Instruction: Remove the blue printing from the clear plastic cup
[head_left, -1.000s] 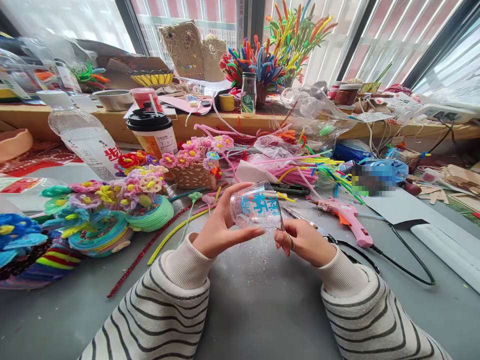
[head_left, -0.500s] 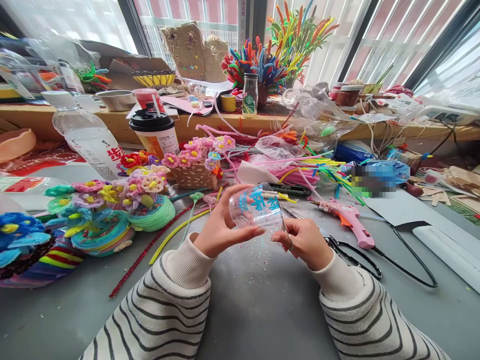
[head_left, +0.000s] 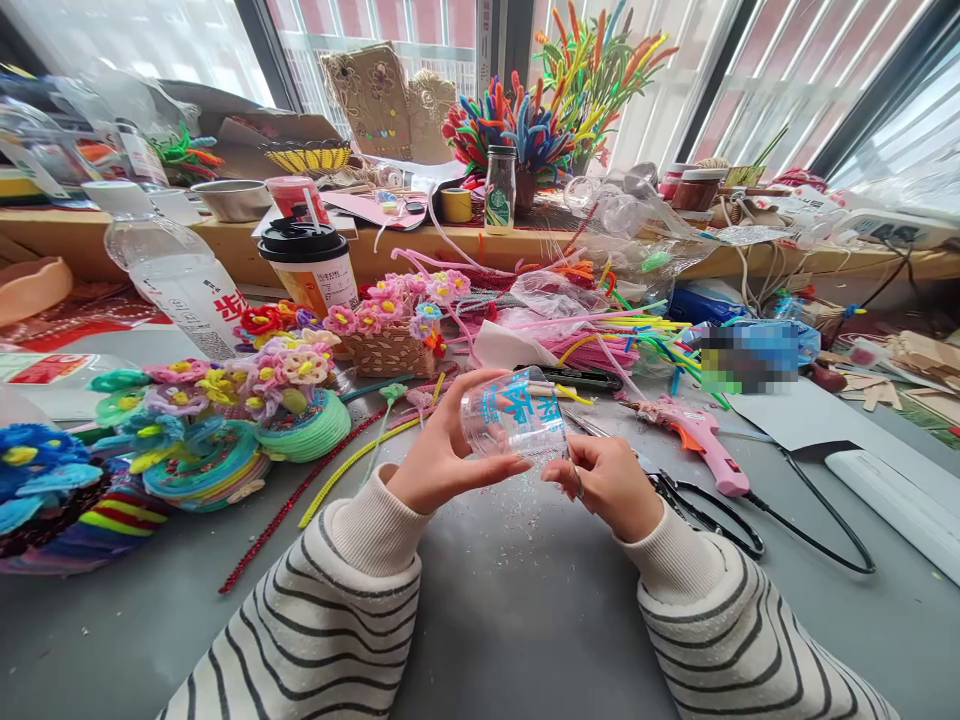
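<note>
My left hand (head_left: 442, 440) is wrapped round a clear plastic cup (head_left: 517, 410) with blue lettering. The cup lies tilted on its side, its open end towards my right hand (head_left: 611, 485). That hand is closed at the cup's rim, on what looks like a small pair of metal scissors (head_left: 579, 484); a thin loop shows by the thumb, and the fingers hide most of the rest. Tiny shiny bits are scattered on the grey table (head_left: 517, 640) under the cup.
Pipe-cleaner flower pots (head_left: 300, 425) stand at the left, near a bottle (head_left: 176, 270) and a paper cup (head_left: 315, 270). A pink glue gun (head_left: 697, 445), black-handled tool (head_left: 709, 515) and utility knife (head_left: 577, 379) lie to the right and behind. Pipe cleaners (head_left: 600, 345) are heaped at the back.
The clear cup has turned slightly in my left hand, so its blue lettering sits a little differently. Both hands keep nearly the same place.
</note>
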